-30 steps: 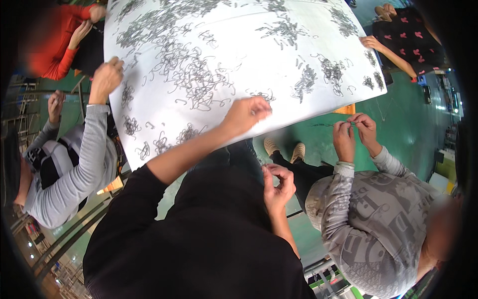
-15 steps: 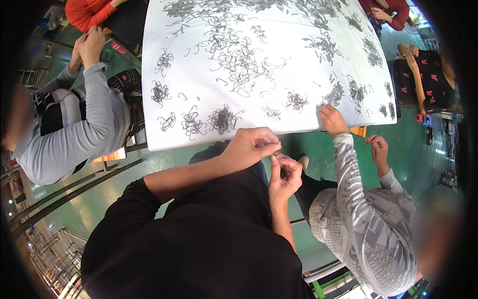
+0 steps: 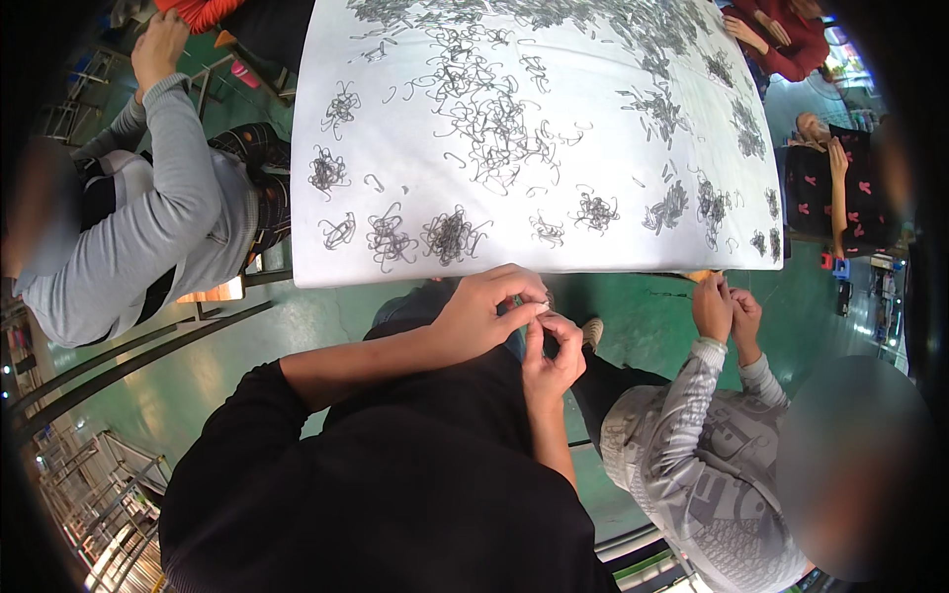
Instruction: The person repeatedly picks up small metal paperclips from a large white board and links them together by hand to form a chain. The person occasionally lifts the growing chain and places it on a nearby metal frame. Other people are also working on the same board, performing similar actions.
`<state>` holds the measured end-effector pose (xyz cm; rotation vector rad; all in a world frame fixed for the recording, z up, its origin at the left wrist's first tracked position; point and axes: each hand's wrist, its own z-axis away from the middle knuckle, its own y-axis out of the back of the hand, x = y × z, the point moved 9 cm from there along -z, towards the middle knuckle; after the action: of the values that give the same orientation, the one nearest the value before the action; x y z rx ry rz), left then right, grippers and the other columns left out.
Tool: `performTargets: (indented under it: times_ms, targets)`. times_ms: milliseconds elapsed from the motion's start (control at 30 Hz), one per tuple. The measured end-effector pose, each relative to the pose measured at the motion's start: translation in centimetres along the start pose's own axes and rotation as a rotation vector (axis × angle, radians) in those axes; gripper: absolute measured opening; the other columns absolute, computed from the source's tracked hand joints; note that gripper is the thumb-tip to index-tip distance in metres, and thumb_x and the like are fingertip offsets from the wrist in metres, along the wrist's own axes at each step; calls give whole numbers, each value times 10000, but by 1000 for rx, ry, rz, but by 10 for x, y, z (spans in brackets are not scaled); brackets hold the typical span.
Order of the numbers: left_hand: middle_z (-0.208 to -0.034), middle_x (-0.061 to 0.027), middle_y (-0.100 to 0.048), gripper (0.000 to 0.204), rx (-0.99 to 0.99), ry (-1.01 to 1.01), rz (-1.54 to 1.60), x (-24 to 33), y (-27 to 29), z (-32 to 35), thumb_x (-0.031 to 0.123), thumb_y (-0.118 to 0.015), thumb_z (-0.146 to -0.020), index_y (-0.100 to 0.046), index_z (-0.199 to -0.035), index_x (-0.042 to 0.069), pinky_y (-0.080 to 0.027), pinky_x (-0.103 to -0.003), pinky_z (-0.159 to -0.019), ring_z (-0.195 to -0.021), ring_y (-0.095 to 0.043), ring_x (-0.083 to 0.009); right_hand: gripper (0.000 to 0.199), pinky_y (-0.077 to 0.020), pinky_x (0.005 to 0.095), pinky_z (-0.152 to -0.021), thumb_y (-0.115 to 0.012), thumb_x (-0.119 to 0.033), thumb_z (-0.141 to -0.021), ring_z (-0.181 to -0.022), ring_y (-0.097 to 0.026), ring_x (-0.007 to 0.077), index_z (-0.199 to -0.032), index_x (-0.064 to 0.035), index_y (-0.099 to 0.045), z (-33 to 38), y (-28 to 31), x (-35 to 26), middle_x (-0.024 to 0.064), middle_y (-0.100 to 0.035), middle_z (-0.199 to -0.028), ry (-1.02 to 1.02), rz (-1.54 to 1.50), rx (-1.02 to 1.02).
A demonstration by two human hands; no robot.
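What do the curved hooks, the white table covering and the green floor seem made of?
Curved hooks: probably metal wire, dark and fairly dull; they look thin and hold bent shapes.
White table covering: cloth or plastic sheeting, can't tell which; faint creases show.
Green floor: likely a glossy coating; light reflects off it.

Looks like a workshop or factory floor, judging by the broad white-covered table point(image 3: 420, 183) at upper centre, strewn with small dark hooked pieces point(image 3: 450, 237); by co-workers point(image 3: 183, 212) at its left and right edges; by glossy green flooring point(image 3: 633, 331) and metal racks point(image 3: 111, 549) at lower left.
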<state>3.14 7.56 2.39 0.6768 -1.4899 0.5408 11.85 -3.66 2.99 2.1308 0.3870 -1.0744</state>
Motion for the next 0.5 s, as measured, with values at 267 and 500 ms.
performTargets:
  times_ms: [267, 500]
  targets:
    - [-958, -76, -632, 107, 42, -104, -66, 0, 8, 1, 95, -675, -839, -632, -923, 45, -504, -322, -732, -845, -617, -231, 108, -492, 293, -674, -617, -77, -893, -740, -604, 177, -948, 10, -586, -84, -27, 55, 97, -629, -870, -73, 24, -170]
    - [-955, -70, -648, 119, 31, -106, -93, -6, 7, 1, 54, -704, -807, -668, -921, 58, -517, -321, -754, -874, -625, -235, 111, -495, 356, -704, -656, -144, -846, -795, -650, 266, -895, -46, -671, -217, -184, 103, 100, -676, -879, 69, 230, -538]
